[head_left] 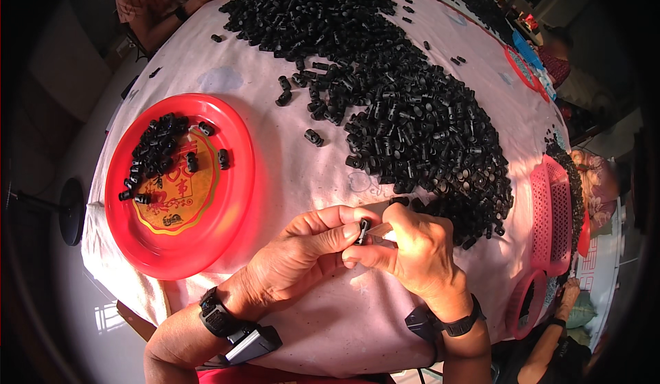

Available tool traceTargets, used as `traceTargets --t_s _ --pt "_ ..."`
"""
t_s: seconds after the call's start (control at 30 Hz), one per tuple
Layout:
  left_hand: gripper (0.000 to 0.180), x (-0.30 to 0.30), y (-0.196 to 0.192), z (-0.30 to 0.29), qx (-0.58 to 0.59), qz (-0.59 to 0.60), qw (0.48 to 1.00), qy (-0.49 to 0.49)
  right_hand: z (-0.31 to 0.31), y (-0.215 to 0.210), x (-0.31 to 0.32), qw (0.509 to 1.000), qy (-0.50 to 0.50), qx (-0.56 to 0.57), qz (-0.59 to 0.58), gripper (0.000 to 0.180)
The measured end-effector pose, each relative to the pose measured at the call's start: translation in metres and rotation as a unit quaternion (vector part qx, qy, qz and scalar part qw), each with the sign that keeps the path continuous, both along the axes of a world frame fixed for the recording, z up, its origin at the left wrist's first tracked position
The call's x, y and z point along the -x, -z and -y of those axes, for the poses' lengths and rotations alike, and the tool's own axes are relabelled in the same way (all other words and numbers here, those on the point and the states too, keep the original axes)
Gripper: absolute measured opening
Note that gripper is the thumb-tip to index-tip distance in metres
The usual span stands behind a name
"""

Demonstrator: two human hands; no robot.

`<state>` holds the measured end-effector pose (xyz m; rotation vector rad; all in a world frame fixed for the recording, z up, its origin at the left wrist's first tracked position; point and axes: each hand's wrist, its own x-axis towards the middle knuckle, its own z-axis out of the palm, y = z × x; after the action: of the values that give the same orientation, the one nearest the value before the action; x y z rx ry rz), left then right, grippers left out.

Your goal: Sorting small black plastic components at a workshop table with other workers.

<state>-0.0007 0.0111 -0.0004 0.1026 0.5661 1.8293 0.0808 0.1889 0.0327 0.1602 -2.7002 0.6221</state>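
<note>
At the left of the bench [302, 178], under its pink cloth, sits one round red plate [227, 198] with a gold emblem in the middle and some twenty small black plastic parts [157, 151] on it. The left hand [302, 250] and right hand [412, 246] meet at centre, their fingers [344, 233] pinching one black piece [362, 231] between them. Behind spreads a large heap of black parts [405, 109], too many to count. Two pink baskets [550, 215] stand at the right edge.

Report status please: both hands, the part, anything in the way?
Left hand and right hand both pinch one small black part. A thin pale tool shows at the right fingers. Red plate left, black pile ahead, both apart from hands.
</note>
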Motion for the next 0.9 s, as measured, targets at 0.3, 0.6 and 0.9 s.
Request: traceTargets --t_s 0.3,0.6,0.9 --pt "0.032 0.0014 0.0023 0.0000 -0.018 0.002 1.000 0.010 -0.0006 0.0026 0.0002 1.000 -0.004 0.017 -0.013 0.056" --pt "0.032 0.0011 0.0015 -0.0006 -0.020 -0.004 1.000 0.006 -0.0012 0.0010 -0.0004 1.000 -0.001 0.017 -0.002 0.056" --pt "0.031 -0.0001 0.0047 -0.0015 -0.001 0.003 1.000 0.009 -0.0005 0.0010 0.0009 1.000 -0.010 0.018 -0.016 0.056"
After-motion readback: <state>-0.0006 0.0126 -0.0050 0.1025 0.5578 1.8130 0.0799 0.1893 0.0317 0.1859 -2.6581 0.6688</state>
